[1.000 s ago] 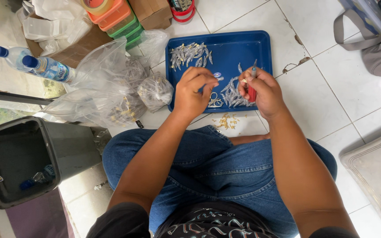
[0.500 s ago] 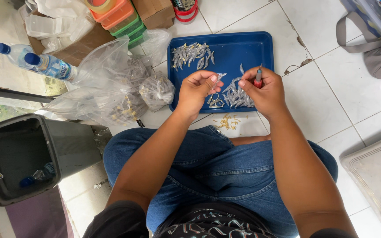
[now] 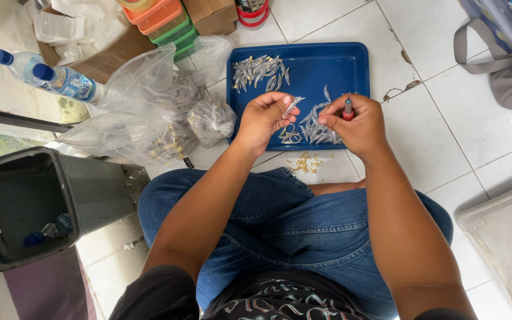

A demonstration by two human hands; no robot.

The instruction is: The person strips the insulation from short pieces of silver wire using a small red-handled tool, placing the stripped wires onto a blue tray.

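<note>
Denim knees (image 3: 291, 219) fill the near view, with yellow scraps (image 3: 307, 162) on the white tile just beyond them at 12 o'clock

Above the near edge of the blue tray (image 3: 351, 59) the two hands meet. The left hand (image 3: 262, 118) pinches a small silver fish (image 3: 292, 106) between thumb and fingertips, fingers closed on its lower end so the rest sticks up toward 1 o'clock. The right hand (image 3: 360, 121) is curled shut around a red-handled tool (image 3: 348, 108), tip up; its blade I cannot make out

That fish looks very light, thin and soft, probably slick and easy to tear, so a light pinch at the thicker head end or mid-body seems the safest hold, not the tail

Under the hands lies a pile of fish (image 3: 321, 127) with small scissors (image 3: 290, 135) at its 9 o'clock side. A second heap (image 3: 259, 71) sits in the tray's far left corner, at 10 o'clock

Left of the tray, at 9 o'clock, are clear plastic bags (image 3: 149, 112) holding more fish, then two bottles (image 3: 48, 77) further out, and a grey bin (image 3: 25, 207) at 8 o'clock. A grey bag (image 3: 505, 65) lies at 2 o'clock
</note>
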